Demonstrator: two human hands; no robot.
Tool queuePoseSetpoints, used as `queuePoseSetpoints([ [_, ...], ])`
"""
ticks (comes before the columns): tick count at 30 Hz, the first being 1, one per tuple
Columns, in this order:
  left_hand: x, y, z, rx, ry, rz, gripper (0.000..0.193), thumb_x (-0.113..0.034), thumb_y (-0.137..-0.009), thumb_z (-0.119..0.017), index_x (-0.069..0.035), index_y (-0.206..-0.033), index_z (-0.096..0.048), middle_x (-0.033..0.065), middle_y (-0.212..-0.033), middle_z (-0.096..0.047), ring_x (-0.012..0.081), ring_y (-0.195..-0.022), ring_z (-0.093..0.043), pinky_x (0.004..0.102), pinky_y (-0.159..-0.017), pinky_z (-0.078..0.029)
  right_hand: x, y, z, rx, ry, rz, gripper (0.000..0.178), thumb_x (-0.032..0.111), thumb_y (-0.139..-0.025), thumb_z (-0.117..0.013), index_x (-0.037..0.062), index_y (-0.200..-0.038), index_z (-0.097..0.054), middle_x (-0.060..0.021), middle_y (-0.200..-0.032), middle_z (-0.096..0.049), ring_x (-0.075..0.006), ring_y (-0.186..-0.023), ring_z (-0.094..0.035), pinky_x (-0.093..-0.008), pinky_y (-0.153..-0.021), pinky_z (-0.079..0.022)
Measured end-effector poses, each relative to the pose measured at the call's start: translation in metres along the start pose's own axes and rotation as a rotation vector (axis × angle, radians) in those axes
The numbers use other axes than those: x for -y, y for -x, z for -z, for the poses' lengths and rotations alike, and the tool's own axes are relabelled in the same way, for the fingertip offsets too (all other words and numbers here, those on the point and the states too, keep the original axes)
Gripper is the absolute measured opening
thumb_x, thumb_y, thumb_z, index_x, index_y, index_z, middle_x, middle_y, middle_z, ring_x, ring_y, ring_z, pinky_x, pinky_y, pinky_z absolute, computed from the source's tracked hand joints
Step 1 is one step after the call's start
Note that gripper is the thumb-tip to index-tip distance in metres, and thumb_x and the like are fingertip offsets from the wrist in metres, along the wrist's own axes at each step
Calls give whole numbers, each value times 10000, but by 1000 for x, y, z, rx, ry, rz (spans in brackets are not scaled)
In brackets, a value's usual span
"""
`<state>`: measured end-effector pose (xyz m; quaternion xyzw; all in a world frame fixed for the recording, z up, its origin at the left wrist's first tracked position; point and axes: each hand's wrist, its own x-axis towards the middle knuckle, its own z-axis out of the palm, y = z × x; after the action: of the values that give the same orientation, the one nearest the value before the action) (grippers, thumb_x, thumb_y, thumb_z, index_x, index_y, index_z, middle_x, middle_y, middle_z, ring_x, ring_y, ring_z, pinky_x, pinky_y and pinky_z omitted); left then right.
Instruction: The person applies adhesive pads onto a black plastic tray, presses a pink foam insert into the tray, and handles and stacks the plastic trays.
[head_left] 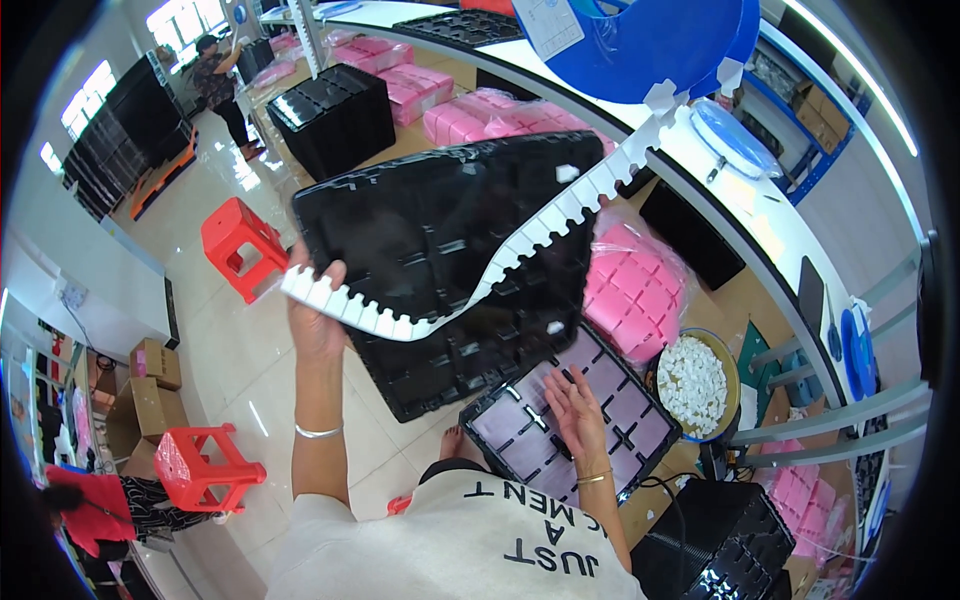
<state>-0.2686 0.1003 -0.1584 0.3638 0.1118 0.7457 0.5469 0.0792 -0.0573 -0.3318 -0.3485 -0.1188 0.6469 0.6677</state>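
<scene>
A white notched strip (545,222) hangs in a curve from a big blue reel (640,70) at upper right down to my left hand (318,318). My left hand is closed around the strip's end, beside the left edge of a large black tray (450,250); whether it also grips the tray I cannot tell. The strip passes in front of this tilted tray. My right hand (575,412) is open, fingers apart, over a smaller black-edged tray (640,440) with pale pink compartments; contact is unclear.
Right of the trays stands a round bowl (737,385) of small white pieces. Pink wrapped tray stacks (630,290) lie behind it. A curved white worktop (740,210) arches along the right. Red stools (243,248) stand on the left floor; two other people are farther off.
</scene>
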Motion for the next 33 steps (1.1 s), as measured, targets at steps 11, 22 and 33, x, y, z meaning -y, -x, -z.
queuePoseSetpoints([
  [11,-1,15,-51,663,-1278,-544,455,46,-788,-625,-75,-1225,-660,121,-1199,-702,300,-1054,-663,389,-898,-545,2,3,-38,123,128,-140,480,196,-1028,-529,-56,-1417,-406,-233,-1388,-525,-298,-1252,-568,-370,-1056,-489],
  [22,72,60,45,890,-1441,-302,341,-154,-850,-649,-166,-1185,-710,15,-1251,-689,214,-1130,-654,349,-873,-516,-34,-32,-54,162,75,-226,431,189,-1053,-470,-45,-1411,-416,-201,-1350,-554,-276,-1235,-581,-366,-1057,-486],
  [33,132,122,160,887,-1207,335,507,69,-848,-485,-195,-1232,-684,33,-1316,-636,237,-1098,-609,381,-996,-452,-65,-25,-58,143,118,-377,455,172,-1040,-500,-29,-1433,-391,-194,-1408,-513,-280,-1246,-572,-368,-1065,-479],
])
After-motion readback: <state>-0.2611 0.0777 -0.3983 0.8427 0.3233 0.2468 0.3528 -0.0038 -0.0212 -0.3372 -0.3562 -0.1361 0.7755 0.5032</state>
